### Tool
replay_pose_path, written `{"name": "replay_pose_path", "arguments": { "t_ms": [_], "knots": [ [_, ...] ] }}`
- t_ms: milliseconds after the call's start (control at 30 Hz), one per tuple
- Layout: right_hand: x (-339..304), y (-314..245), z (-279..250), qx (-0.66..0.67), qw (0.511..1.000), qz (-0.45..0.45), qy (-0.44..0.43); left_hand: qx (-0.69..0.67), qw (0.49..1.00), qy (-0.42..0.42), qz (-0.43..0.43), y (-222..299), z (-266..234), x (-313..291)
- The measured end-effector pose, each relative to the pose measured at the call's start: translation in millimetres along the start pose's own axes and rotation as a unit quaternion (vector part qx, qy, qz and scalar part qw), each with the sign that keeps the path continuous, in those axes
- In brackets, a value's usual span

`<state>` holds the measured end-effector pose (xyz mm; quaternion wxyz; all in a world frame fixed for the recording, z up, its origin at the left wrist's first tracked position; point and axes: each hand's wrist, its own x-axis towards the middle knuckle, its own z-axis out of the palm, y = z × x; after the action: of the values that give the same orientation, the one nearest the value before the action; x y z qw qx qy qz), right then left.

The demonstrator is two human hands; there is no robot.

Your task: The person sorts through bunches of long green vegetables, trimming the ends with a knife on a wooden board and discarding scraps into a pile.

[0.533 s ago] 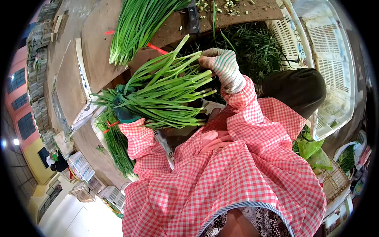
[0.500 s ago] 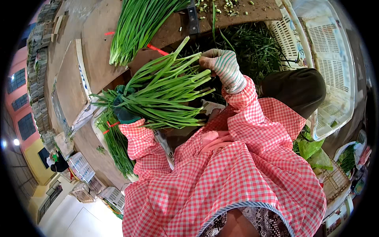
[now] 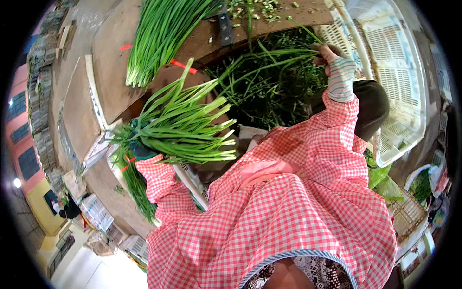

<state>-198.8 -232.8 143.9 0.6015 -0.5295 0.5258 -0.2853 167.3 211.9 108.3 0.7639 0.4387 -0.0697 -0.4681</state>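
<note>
My left hand (image 3: 142, 148), in a dark green glove, is closed around a loose bunch of garlic chives (image 3: 185, 127). Their pale stem ends fan out to the right, and the leaves partly cover the fingers. At the upper right my right hand (image 3: 332, 57), in a striped knitted glove with bare fingertips, pinches a few thin chive leaves (image 3: 274, 62). These stretch leftward toward the bunch, over a dark heap of green leaf scraps (image 3: 274, 91). A tied bundle of chives (image 3: 166, 36) lies on the board beyond my left hand.
The brown wooden board (image 3: 113, 72) carries pale cut bits (image 3: 262, 12) and a metal bracket (image 3: 225, 29). White plastic crates (image 3: 392, 72) stand at the right, beside my dark-trousered knee (image 3: 370, 103). Another tied chive bundle (image 3: 139, 185) rests below my left hand. A green plastic bag (image 3: 385, 185) lies lower right.
My right hand has moved right and away from the bunch, drawing a few thin leaves out with it. My left hand still holds the bunch in nearly the same place.
</note>
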Motion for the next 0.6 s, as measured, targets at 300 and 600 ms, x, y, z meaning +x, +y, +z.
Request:
{"name": "replay_pose_path", "arguments": {
  "t_ms": [300, 600],
  "knots": [
    [4.4, -64.9, -13.7, 0.084, 0.992, -0.090, 0.033, -0.052, 0.997, 0.051, 0.017, -4.9, 6.7, 3.8],
    [-37.8, -161.2, 88.1, 0.249, 0.930, -0.255, -0.091, 0.027, 0.999, -0.025, 0.031, 2.7, 20.4, 6.7]
  ]
}}
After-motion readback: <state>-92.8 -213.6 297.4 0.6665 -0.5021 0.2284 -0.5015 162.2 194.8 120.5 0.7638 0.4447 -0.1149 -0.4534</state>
